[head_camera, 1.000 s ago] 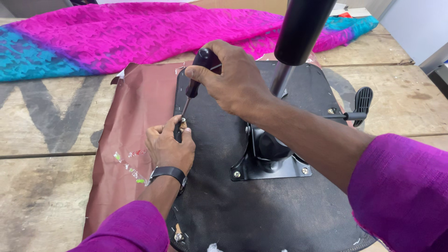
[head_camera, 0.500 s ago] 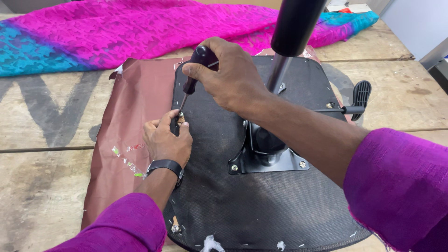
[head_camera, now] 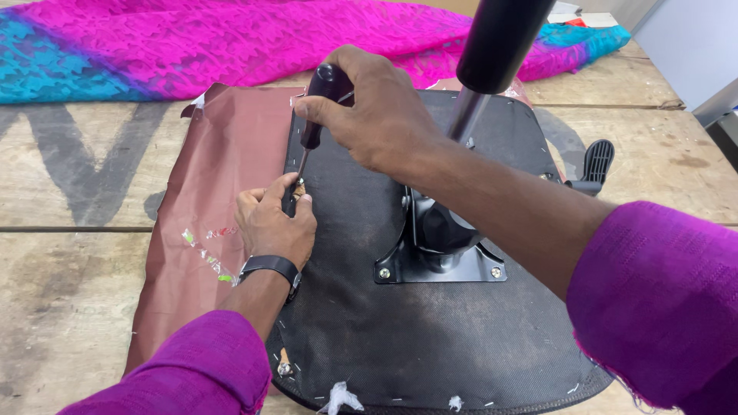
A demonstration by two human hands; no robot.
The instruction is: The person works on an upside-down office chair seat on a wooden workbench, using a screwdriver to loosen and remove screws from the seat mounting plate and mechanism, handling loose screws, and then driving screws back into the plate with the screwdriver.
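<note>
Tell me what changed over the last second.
Little changed. The right hand kept its grip on the screwdriver, tip at the seat's left edge. The left hand stayed pinching beside the tip. The brown cover and pink cloth lay unmoved.

Magenta cloth (head_camera: 254, 38) with a turquoise end lies along the far edge of the pale, grey-streaked wooden desk (head_camera: 69, 277). Brown leatherette sheet (head_camera: 231, 154), black seat underside (head_camera: 369, 307), black screwdriver handle (head_camera: 323, 100), black wristwatch (head_camera: 269, 266), purple sleeves (head_camera: 661, 307).
</note>
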